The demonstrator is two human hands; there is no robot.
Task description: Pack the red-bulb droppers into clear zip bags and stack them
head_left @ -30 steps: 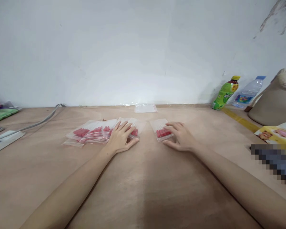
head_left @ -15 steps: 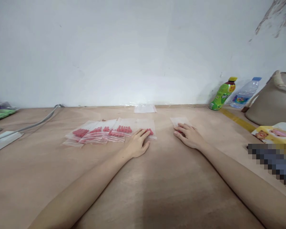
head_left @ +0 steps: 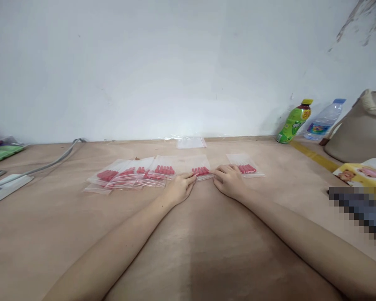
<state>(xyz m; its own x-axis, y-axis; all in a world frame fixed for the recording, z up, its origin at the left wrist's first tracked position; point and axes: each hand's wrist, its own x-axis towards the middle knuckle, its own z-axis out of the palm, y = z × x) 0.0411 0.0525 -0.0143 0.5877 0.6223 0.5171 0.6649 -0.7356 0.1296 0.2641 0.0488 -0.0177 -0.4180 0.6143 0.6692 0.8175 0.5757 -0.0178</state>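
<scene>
In the head view a small clear zip bag (head_left: 198, 160) with several red stick-like pieces (head_left: 201, 171) lies flat on the table between my hands. My left hand (head_left: 179, 188) is closed, thumb and fingers pinching the bag's lower left corner. At the lower right edge of that same bag, my right hand (head_left: 230, 182) pinches with its fingertips. Just behind my right hand is another zip bag (head_left: 238, 159), its red pieces (head_left: 247, 169) partly covered by the fingers. To the left, several similar bags (head_left: 128, 175) overlap in a row.
A flat bag (head_left: 191, 143) lies against the wall. At the back right stand a green bottle (head_left: 291, 124), a water bottle (head_left: 321, 123) and a beige basket-like container (head_left: 357, 129). A grey cable (head_left: 59, 159) runs across the left. A yellow printed packet (head_left: 354, 173) lies at right.
My right hand has moved left from the right-hand bag to the middle bag, uncovering the red pieces. My left hand has shifted slightly down and left and its fingers have closed on the bag's corner.
</scene>
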